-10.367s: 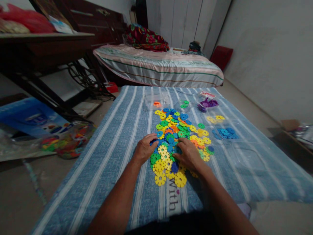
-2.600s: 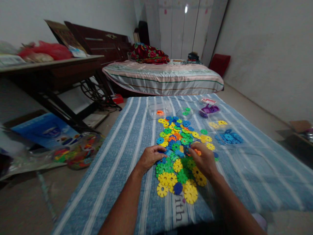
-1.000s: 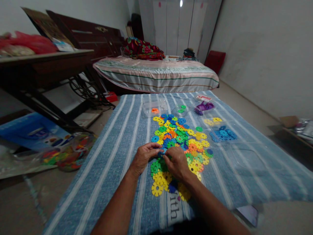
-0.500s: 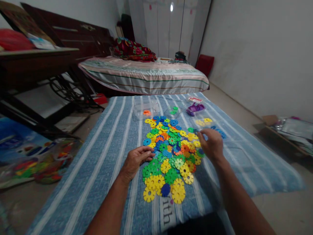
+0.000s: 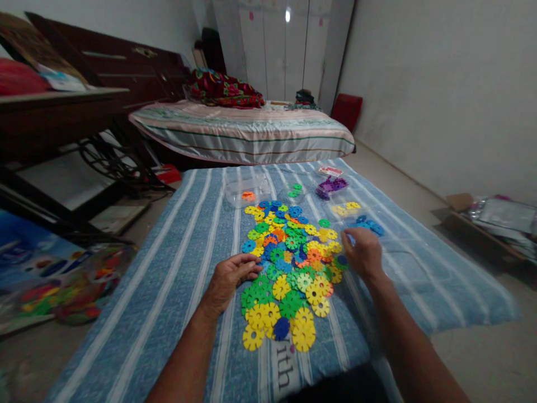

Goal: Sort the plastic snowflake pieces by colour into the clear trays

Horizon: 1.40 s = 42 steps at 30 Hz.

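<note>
A heap of notched plastic discs, yellow, green, blue and orange, lies on the striped blue cloth. My left hand rests at the heap's left edge, fingers loosely bent and thumb a little apart, fingertips close to blue discs. To the right of the heap, my right hand is closed with thumb and forefinger together; anything between them is hidden. Just beyond it are blue discs and, farther back, yellow discs in clear trays.
Toward the far edge are a clear box with orange discs, green discs and purple pieces. Behind stands a bed. A sewing table is at left; a cardboard carton sits on the floor at right.
The whole view has shifted slightly, so the scene sits a little farther left. My right hand has drawn slightly back from the small discs at its fingertips. My left hand stays at the heap's edge.
</note>
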### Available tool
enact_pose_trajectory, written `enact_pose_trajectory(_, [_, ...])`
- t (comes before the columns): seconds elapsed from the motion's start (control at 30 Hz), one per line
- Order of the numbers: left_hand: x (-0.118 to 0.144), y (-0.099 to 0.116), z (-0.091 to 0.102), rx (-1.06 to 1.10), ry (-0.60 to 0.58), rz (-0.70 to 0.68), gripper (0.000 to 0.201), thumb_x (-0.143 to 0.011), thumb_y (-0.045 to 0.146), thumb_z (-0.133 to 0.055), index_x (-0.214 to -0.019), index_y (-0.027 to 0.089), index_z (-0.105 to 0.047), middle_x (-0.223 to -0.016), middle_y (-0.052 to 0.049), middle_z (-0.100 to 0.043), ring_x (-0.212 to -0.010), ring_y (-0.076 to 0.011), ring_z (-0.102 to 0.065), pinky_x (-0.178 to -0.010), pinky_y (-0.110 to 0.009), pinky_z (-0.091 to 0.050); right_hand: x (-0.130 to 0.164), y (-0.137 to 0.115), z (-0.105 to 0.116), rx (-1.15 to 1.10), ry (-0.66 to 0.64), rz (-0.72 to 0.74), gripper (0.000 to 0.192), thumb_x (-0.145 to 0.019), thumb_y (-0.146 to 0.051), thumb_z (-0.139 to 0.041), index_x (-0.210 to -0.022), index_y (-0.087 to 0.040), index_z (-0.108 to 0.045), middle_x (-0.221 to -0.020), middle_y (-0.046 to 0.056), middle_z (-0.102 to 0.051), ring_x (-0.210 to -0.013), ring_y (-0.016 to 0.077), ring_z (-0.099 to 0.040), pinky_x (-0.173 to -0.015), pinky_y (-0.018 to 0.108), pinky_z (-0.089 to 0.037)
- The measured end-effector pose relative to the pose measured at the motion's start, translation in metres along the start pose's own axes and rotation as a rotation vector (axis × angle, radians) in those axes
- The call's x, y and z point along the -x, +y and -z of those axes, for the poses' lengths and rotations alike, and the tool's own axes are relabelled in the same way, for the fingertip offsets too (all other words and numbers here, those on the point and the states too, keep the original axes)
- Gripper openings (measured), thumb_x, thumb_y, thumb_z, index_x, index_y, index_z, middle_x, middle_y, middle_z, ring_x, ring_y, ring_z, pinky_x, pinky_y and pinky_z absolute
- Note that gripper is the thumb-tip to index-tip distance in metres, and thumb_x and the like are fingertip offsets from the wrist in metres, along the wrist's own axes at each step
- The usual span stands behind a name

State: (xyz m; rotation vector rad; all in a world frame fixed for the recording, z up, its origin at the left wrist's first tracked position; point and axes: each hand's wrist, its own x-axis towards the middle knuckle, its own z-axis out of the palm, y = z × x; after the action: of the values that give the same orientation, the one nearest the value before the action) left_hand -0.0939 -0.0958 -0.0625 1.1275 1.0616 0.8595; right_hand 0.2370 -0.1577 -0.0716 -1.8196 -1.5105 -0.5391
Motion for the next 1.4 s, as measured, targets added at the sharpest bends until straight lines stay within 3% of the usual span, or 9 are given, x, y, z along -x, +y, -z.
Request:
enact_pose_trajectory(0.17, [0.002, 0.001, -0.001, -0.004, 0.008, -0.010, 0.036, -0.063, 0.036, -0.081, -0.089, 0.012, -0.072, -0.089, -0.010, -0.075, -0.075, -0.0186, -0.070, -0.067, -0.027, -0.055, 0.016, -0.054, -0.015, -0.321, -0.159, 0.150, 0.023, -0.092, -0.026, -0.048, -0.077, -0.021, -0.064, -0.074, 0.005, -0.064, -0.075, 0.0189, -0.057, -0.070, 0.029, -0.042])
enact_pose_trajectory(0.37, [0.004, 0.000, -0.003, -0.002, -0.009, -0.011, 0.035, -0.064, 0.037, -0.081, -0.088, 0.013, -0.072, -0.089, -0.010, -0.075, -0.076, -0.0185, -0.069, -0.067, -0.026, -0.055, 0.022, -0.082, -0.022, -0.443, -0.281, 0.266, 0.020, -0.093, -0.027, -0.049, -0.081, -0.020, -0.063, -0.082, 0.007, -0.064, -0.081, 0.0195, -0.056, -0.074, 0.031, -0.044])
enact_pose_trajectory(0.6, [0.008, 0.003, -0.006, -0.042, -0.020, -0.017, 0.032, -0.069, 0.035, -0.078, -0.090, 0.013, -0.071, -0.090, -0.010, -0.075, -0.075, -0.0176, -0.069, -0.068, -0.027, -0.053, 0.037, -0.097, -0.029, -0.465, -0.324, 0.355, 0.014, -0.089, -0.029, -0.056, -0.095, -0.020, -0.066, -0.103, 0.010, -0.065, -0.104, 0.0244, -0.055, -0.089, 0.040, -0.045])
enact_pose_trajectory(0.77, [0.009, 0.004, -0.007, -0.096, -0.022, -0.024, 0.034, -0.070, 0.037, -0.076, -0.094, 0.013, -0.071, -0.085, -0.009, -0.075, -0.072, -0.0173, -0.068, -0.067, -0.027, -0.052, 0.039, -0.108, -0.026, -0.388, -0.472, 0.405, 0.030, -0.084, -0.031, -0.066, -0.112, -0.021, -0.064, -0.123, 0.012, -0.061, -0.121, 0.0302, -0.046, -0.097, 0.047, -0.041])
enact_pose_trajectory(0.9, [0.008, 0.004, -0.006, -0.119, -0.019, -0.030, 0.036, -0.069, 0.039, -0.076, -0.094, 0.013, -0.072, -0.082, -0.009, -0.075, -0.067, -0.0163, -0.067, -0.064, -0.026, -0.051, 0.041, -0.112, -0.025, -0.343, -0.521, 0.399, 0.028, -0.084, -0.031, -0.068, -0.110, -0.021, -0.065, -0.126, 0.011, -0.059, -0.121, 0.0302, -0.047, -0.098, 0.047, -0.040])
enact_pose_trajectory(1.17, [0.012, 0.008, -0.010, -0.193, -0.014, -0.048, 0.041, -0.071, 0.041, -0.070, -0.102, 0.013, -0.070, -0.068, -0.006, -0.073, -0.048, -0.0124, -0.059, -0.048, -0.023, -0.041, 0.045, -0.111, -0.025, -0.335, -0.502, 0.385, 0.014, -0.086, -0.028, -0.064, -0.099, -0.022, -0.065, -0.119, 0.009, -0.063, -0.116, 0.0268, -0.050, -0.096, 0.043, -0.040])
enact_pose_trajectory(1.4, [0.010, 0.005, -0.009, -0.192, 0.029, -0.086, 0.040, -0.072, 0.043, -0.068, -0.097, 0.012, -0.070, -0.051, -0.001, -0.064, -0.035, -0.0082, -0.045, -0.039, -0.020, -0.031, 0.048, -0.110, -0.025, -0.344, -0.482, 0.378, 0.009, -0.088, -0.026, -0.061, -0.095, -0.021, -0.065, -0.116, 0.009, -0.064, -0.111, 0.0254, -0.052, -0.093, 0.042, -0.041])
